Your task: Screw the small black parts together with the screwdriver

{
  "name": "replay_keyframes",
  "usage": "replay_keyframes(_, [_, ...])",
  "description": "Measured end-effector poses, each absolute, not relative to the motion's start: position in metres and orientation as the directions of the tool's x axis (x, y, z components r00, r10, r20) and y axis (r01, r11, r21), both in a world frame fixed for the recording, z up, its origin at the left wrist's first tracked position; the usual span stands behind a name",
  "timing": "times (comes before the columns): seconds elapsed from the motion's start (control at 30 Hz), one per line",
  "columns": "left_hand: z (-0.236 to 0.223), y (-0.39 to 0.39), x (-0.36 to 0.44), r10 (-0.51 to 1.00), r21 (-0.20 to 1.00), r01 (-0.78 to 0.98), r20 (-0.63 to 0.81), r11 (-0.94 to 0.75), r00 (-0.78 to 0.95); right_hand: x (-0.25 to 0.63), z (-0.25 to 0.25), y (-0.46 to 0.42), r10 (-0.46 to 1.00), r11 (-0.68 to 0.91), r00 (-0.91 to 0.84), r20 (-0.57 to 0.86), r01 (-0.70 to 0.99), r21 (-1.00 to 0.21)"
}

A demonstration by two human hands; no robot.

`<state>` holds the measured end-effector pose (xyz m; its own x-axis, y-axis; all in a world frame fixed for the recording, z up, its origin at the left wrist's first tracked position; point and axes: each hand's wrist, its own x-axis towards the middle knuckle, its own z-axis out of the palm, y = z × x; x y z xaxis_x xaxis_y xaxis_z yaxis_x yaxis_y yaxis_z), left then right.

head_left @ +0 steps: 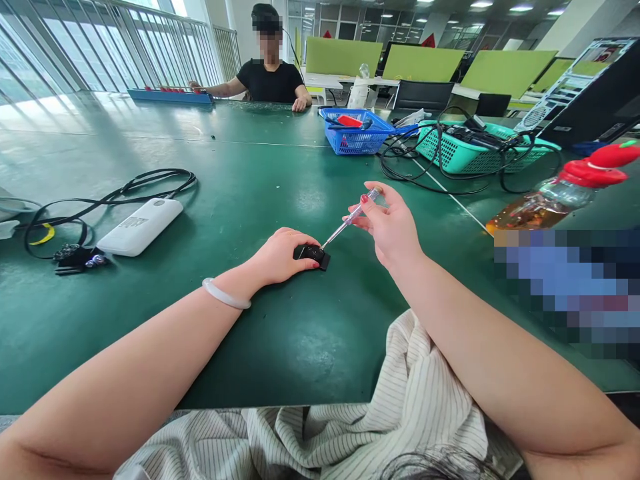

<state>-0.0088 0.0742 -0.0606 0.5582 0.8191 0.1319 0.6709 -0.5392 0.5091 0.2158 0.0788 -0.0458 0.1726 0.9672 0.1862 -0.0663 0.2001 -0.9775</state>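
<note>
A small black block-like part (311, 253) lies on the green tabletop (310, 353) in front of me. My left hand (283, 257) grips it from the left, with fingers behind and thumb in front. In my right hand (387, 220) is a thin screwdriver (350, 221) with a clear handle, held between thumb and fingers. It slants down to the left, and its tip meets the right end of the black part. What exactly the tip touches is too small to make out.
A white power bank (143, 227) and black cables lie at left. Behind stand a blue basket (355, 140), a teal basket (500, 160) with cables, and a blue rack (170, 97) near another person (273, 83). At right is a red-capped bottle (540, 203).
</note>
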Motion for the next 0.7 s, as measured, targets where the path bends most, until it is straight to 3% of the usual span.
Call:
replay_keyframes(0.2, [-0.061,0.074,-0.009,0.822,0.51,0.672,0.138,-0.537,0.552,0.216,-0.047,0.081,0.965,0.161,0.227,0.133,-0.11,-0.981])
replay_keyframes(0.5, [-0.06,0.073,-0.008,0.83,0.503,0.688,0.121,-0.524,0.544,0.211,-0.043,0.072,0.939,0.33,0.12,0.322,-0.049,-0.943])
replay_keyframes(0.7, [-0.059,0.073,-0.007,0.835,0.497,0.698,0.109,-0.516,0.539,0.21,-0.041,0.069,0.933,0.35,0.1,0.346,-0.032,-0.936])
